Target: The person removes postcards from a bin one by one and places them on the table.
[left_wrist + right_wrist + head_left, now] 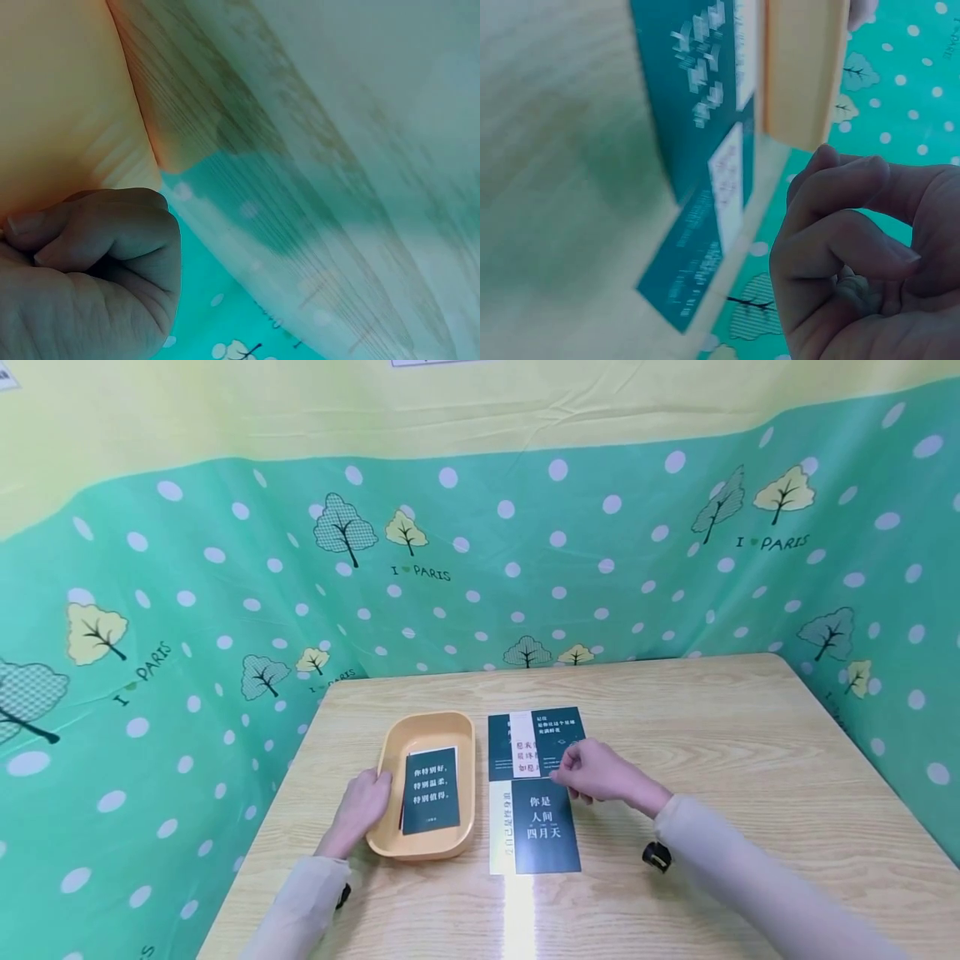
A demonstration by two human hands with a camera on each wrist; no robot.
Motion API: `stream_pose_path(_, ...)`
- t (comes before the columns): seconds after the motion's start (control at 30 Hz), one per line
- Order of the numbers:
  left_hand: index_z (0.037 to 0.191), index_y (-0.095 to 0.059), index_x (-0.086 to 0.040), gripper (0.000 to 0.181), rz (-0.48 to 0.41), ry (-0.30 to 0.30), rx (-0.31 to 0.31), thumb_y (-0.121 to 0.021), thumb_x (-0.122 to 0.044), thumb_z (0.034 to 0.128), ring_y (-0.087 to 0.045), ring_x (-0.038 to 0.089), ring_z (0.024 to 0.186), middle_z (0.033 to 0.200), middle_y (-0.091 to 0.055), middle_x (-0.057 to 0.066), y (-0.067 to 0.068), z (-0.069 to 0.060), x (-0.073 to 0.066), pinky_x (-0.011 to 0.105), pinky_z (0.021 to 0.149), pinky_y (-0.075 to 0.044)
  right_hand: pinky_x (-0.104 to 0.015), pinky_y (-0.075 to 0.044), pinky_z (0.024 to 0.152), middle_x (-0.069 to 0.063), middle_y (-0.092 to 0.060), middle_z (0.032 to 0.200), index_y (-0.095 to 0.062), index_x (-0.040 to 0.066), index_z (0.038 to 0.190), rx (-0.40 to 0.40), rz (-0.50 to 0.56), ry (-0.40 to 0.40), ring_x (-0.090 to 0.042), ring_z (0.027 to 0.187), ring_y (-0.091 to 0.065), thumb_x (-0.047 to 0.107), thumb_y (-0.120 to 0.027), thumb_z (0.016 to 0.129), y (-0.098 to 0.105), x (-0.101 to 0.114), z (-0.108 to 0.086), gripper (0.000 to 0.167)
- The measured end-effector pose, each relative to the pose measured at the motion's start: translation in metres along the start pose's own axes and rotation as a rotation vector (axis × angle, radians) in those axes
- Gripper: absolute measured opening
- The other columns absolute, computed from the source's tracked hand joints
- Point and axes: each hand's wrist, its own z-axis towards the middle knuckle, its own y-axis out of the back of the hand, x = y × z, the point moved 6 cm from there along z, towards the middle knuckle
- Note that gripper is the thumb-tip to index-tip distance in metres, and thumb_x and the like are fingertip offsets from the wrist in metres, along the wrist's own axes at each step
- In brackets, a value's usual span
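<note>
A peach-coloured plastic box (467,735) stands left of centre, with dark green cards (431,789) inside. My left hand (363,802) grips its left wall; the left wrist view has that hand (90,277) against the box (60,90). Right of the box, a dark card (558,731), a white card (522,727) and another dark card (498,752) overlap. Below them a dark card (546,835) partly covers a pale one (500,827). My right hand (600,772) is over the cards' right edge, fingers curled, nothing visible between them in the right wrist view (855,262).
The light wood-grain table (720,735) extends right of the cards. Green and yellow cloth (480,585) with trees and dots hangs behind it and at both sides. A black wrist strap part (657,857) shows by the right sleeve.
</note>
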Motion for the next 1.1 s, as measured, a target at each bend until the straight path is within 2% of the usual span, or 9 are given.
stream_pose_path(0.17,0.115,-0.062,0.011,0.049,0.010,0.004,-0.006,-0.033,-0.028,0.1083,-0.065,0.026,0.073,0.088,-0.065,0.018,0.000,-0.001,0.001,0.036,0.059,-0.055,-0.023,-0.036,0.046,-0.011,-0.068,0.067,-0.066,0.009,0.080,-0.010,-0.034,0.056,-0.017,0.048,-0.057,0.019,-0.071,0.101,0.004,0.024,0.010,0.024)
stream_pose_path(0.37,0.118,-0.061,0.010,0.049,-0.016,0.020,0.008,-0.033,-0.029,0.1088,-0.066,0.024,0.072,0.087,-0.064,0.018,-0.002,-0.001,0.002,0.036,0.058,-0.055,-0.026,-0.046,0.048,-0.003,-0.064,0.062,-0.067,0.010,0.080,0.014,-0.064,0.133,-0.024,0.051,-0.062,0.019,-0.071,0.101,0.000,0.051,0.016,0.023)
stream_pose_path(0.53,0.118,-0.061,0.009,0.049,-0.028,0.027,0.021,-0.032,-0.030,0.1093,-0.066,0.023,0.071,0.087,-0.065,0.017,-0.003,-0.001,0.003,0.035,0.057,-0.056,-0.026,-0.047,0.047,-0.001,-0.066,0.063,-0.067,0.009,0.084,0.044,-0.086,0.139,-0.018,0.048,-0.059,0.020,-0.071,0.101,-0.006,0.066,0.021,0.021)
stream_pose_path(0.8,0.118,-0.061,0.008,0.048,-0.035,0.038,0.017,-0.033,-0.030,0.1090,-0.067,0.023,0.070,0.087,-0.064,0.017,-0.002,-0.001,0.001,0.035,0.057,-0.057,-0.026,-0.046,0.048,-0.001,-0.068,0.066,-0.068,0.009,0.086,0.040,-0.120,0.158,-0.015,0.049,-0.056,0.023,-0.069,0.103,-0.009,0.089,0.024,0.021)
stream_pose_path(1.1,0.114,-0.062,0.007,0.045,-0.025,0.032,0.010,-0.034,-0.028,0.1094,-0.066,0.023,0.068,0.083,-0.063,0.016,-0.002,0.000,0.003,0.035,0.055,-0.056,-0.026,-0.045,0.048,-0.004,-0.067,0.066,-0.066,0.009,0.086,0.066,-0.155,0.150,-0.021,0.055,-0.064,0.022,-0.068,0.104,-0.023,0.113,0.034,0.022)
